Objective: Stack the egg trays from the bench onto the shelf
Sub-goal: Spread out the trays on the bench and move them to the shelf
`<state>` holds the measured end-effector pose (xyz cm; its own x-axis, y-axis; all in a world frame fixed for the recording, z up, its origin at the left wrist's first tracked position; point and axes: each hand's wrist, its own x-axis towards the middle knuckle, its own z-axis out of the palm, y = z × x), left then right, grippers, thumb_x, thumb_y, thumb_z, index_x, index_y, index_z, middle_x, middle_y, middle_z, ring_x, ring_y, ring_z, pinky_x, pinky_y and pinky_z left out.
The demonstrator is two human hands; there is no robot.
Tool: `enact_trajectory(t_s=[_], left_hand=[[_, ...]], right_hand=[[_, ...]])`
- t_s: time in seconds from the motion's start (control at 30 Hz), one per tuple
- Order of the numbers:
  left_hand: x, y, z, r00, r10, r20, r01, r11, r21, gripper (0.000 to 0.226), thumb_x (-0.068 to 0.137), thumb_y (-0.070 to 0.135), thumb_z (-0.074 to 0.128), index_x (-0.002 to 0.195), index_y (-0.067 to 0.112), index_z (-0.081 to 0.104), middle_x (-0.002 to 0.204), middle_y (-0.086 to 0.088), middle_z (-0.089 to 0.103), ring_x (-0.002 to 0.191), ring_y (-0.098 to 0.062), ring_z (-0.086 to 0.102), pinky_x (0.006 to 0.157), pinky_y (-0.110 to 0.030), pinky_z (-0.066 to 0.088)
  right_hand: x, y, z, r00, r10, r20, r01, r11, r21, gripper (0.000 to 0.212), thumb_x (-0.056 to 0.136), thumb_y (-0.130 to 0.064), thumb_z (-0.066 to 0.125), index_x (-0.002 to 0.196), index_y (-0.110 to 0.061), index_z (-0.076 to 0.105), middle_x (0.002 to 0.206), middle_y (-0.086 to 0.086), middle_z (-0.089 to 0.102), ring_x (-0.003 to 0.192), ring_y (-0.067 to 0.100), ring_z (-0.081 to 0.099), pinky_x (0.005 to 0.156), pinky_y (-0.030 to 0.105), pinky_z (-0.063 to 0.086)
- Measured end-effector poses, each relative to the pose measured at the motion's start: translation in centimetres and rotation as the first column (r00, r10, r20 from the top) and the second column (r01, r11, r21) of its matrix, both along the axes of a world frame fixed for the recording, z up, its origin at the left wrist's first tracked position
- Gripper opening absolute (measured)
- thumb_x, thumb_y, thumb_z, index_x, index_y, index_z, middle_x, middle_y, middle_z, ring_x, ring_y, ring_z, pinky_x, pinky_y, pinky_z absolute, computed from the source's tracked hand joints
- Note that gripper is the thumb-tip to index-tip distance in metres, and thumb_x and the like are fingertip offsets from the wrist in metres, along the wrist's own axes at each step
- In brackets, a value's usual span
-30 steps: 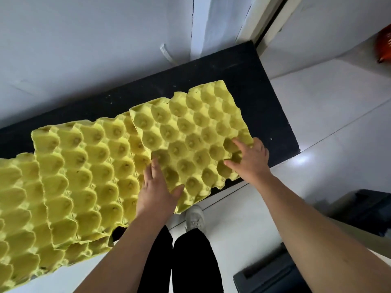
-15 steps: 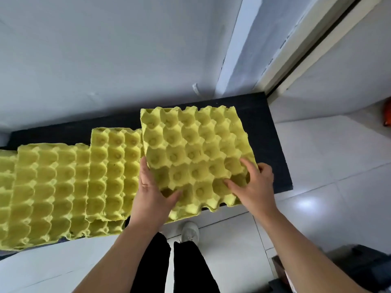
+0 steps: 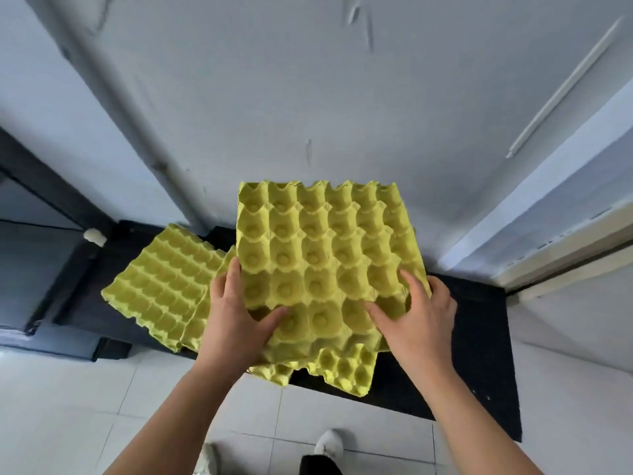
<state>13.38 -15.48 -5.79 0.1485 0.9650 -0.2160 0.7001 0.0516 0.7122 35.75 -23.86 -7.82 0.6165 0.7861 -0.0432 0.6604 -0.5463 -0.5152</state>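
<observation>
A yellow-green egg tray (image 3: 318, 248) is lifted off the black bench (image 3: 479, 354), tilted up towards me. My left hand (image 3: 236, 323) grips its near left edge, thumb in a cup on top. My right hand (image 3: 414, 323) grips the near right edge, thumb and forefinger over the cups. Under it another yellow tray (image 3: 346, 370) lies on the bench, its front edge sticking out. Two more overlapping trays (image 3: 164, 282) lie on the bench to the left.
A pale wall (image 3: 308, 97) rises right behind the bench. A dark frame (image 3: 51, 186) stands at the left, with a small white knob (image 3: 94, 236) on it. White floor tiles (image 3: 102, 406) and my shoes (image 3: 329, 443) are below.
Both hands have raised the gripped tray off the bench and tilted it up. The view has swung left and upward, so fewer trays show at the left.
</observation>
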Motion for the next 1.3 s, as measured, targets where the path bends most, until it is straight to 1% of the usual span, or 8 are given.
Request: enact_trajectory(t_s=[0.1,0.17,0.27,0.4,0.77,0.97,1.13,1.3], left_hand=[[-5.9,1.1,2.5,0.997,0.071,0.013,-0.072,0.997,0.042,0.107,0.074,0.042,0.078,0.153,0.026,0.008,0.145,0.001,0.026,0.125,-0.018,0.041,0.095,-0.032,0.041],[-10.4,1.7,3.8,0.994,0.110,0.013,-0.111,0.991,0.073,0.105,0.075,0.042,0.076,0.153,0.027,0.008,0.145,0.002,0.025,0.115,-0.017,0.046,0.088,-0.032,0.044],[-17.9,2.6,5.7,0.988,0.150,0.044,-0.155,0.979,0.133,0.100,0.077,0.040,0.075,0.152,0.029,0.009,0.137,0.007,0.029,0.096,-0.007,0.051,0.077,-0.026,0.041],[-28.1,3.7,8.5,0.975,0.205,0.086,-0.219,0.953,0.210,0.088,0.078,0.035,0.075,0.146,0.032,0.021,0.121,0.014,0.032,0.086,0.009,0.046,0.071,-0.015,0.036],[-50.9,8.6,10.7,0.901,0.433,0.016,-0.418,0.860,0.292,0.089,0.076,0.039,0.077,0.149,0.027,0.027,0.138,0.003,0.045,0.125,-0.019,0.044,0.100,-0.037,0.039],[-58.9,12.8,8.9,0.853,0.518,0.062,-0.515,0.820,0.250,0.083,0.075,0.027,0.079,0.145,0.029,0.034,0.129,0.003,0.053,0.116,-0.021,0.050,0.096,-0.037,0.042],[-64.1,17.8,7.9,0.810,0.584,0.056,-0.582,0.786,0.209,0.071,0.070,0.031,0.082,0.132,0.026,0.049,0.115,0.005,0.061,0.104,-0.019,0.056,0.089,-0.036,0.047],[-68.5,22.3,7.3,0.788,0.615,0.034,-0.608,0.767,0.204,0.067,0.070,0.032,0.083,0.130,0.025,0.054,0.114,0.001,0.056,0.100,-0.014,0.049,0.088,-0.030,0.043]], right_hand=[[-5.3,2.8,2.8,0.997,0.078,0.019,-0.079,0.997,0.026,0.075,0.071,-0.060,0.068,0.135,-0.030,0.044,0.141,0.013,0.033,0.131,0.032,0.026,0.105,0.047,0.030],[-9.3,4.6,4.6,0.991,0.126,0.036,-0.127,0.991,0.041,0.074,0.072,-0.061,0.067,0.136,-0.029,0.044,0.141,0.013,0.034,0.131,0.031,0.026,0.105,0.046,0.029],[-16.3,7.0,7.0,0.983,0.177,0.042,-0.180,0.982,0.058,0.074,0.073,-0.062,0.065,0.136,-0.029,0.044,0.142,0.013,0.032,0.133,0.031,0.025,0.106,0.046,0.028],[-26.3,9.9,9.4,0.970,0.239,0.036,-0.241,0.967,0.084,0.074,0.074,-0.062,0.064,0.136,-0.027,0.045,0.144,0.015,0.031,0.133,0.033,0.025,0.107,0.047,0.027],[-48.9,18.8,11.5,0.907,0.422,-0.005,-0.421,0.905,0.063,0.075,0.076,-0.067,0.059,0.137,-0.025,0.045,0.146,0.016,0.029,0.133,0.033,0.027,0.104,0.047,0.035],[-57.0,24.2,10.8,0.864,0.503,0.008,-0.503,0.863,0.042,0.072,0.079,-0.064,0.058,0.137,-0.024,0.044,0.143,0.016,0.030,0.129,0.033,0.029,0.101,0.043,0.034],[-62.1,29.2,9.7,0.846,0.533,0.004,-0.533,0.845,0.044,0.069,0.081,-0.060,0.059,0.137,-0.022,0.045,0.143,0.016,0.030,0.127,0.033,0.029,0.101,0.042,0.034],[-66.6,33.7,8.6,0.840,0.542,-0.018,-0.541,0.840,0.022,0.068,0.082,-0.059,0.058,0.137,-0.022,0.044,0.144,0.018,0.029,0.128,0.034,0.029,0.101,0.043,0.035]])
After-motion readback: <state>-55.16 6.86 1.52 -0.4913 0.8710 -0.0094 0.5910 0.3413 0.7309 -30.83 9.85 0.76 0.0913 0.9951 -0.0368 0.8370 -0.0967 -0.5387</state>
